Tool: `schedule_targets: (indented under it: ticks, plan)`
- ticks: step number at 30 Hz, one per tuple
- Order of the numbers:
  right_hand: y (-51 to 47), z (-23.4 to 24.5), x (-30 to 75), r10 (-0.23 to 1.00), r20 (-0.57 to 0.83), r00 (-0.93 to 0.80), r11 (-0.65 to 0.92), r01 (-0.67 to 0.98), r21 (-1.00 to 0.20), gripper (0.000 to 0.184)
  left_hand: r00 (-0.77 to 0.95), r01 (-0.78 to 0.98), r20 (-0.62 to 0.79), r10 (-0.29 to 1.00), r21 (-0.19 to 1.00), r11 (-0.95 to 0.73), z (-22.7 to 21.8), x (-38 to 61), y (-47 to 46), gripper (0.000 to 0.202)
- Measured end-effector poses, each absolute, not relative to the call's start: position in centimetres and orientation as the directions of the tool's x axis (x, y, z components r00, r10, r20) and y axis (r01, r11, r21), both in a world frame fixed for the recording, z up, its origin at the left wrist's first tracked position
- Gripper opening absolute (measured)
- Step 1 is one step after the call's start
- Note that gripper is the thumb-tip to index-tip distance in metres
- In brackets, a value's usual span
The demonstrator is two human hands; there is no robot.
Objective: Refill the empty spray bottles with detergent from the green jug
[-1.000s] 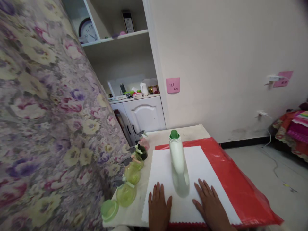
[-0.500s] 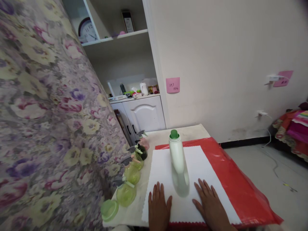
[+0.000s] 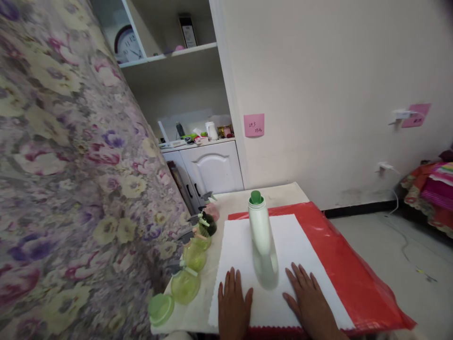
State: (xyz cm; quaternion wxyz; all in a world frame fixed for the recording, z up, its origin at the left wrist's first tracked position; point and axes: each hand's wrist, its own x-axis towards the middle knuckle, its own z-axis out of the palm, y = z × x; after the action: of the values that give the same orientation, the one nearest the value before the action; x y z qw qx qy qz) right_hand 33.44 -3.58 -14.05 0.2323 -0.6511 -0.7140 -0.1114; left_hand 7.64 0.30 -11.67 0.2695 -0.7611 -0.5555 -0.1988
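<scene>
In the head view, both hands were seen laid flat, palms down, on a white scalloped-edge mat [image 3: 293, 236], with a white bottle with a green cap [image 3: 262, 245] stood upright between them. The left hand [image 3: 232, 307] was placed just beside the bottle's base, its fingers [image 3: 231, 281] held close together and the thumb angled out. The fingers [image 3: 300, 278] of the right hand [image 3: 308, 304] were slightly spread. Nothing was pinched or held by either hand, and the bottle was not seen to be touched.

The moment was judged to be a resting pose with no grasp begun. Any lift of the bottle would call for one hand to be curled round its lower body (the bottle is tall and narrow, so it could tip easily).

The mat was laid over a red plastic sheet [image 3: 339, 255], which overhung the worktop [image 3: 233, 196] on the right and near sides. Open floor was seen beyond that edge. On the left, room was tight: a row of green spray bottles [image 3: 186, 283] and a loose green lid [image 3: 161, 309] were lined along the worktop's edge, hard against a floral fabric [image 3: 71, 165]. Clear mat was left ahead of the bottle.
</scene>
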Motion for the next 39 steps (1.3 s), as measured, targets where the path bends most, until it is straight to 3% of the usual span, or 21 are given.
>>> schedule_targets:
  ticks: [26, 39]
  plan:
    - [-3.68, -13.77, 33.38, 0.889, 0.456, -0.046, 0.125, 0.982, -0.144, 0.064, 0.27, 0.962, 0.564, 0.781, -0.136, -0.235, -11.58, 7.67, 0.25, 0.052]
    - [-3.71, -13.57, 33.32, 0.886, 0.461, -0.044, 0.117, 0.984, -0.132, 0.062, 0.284, 0.959, 0.577, 0.765, -0.162, -0.234, -11.36, 7.79, 0.19, 0.05]
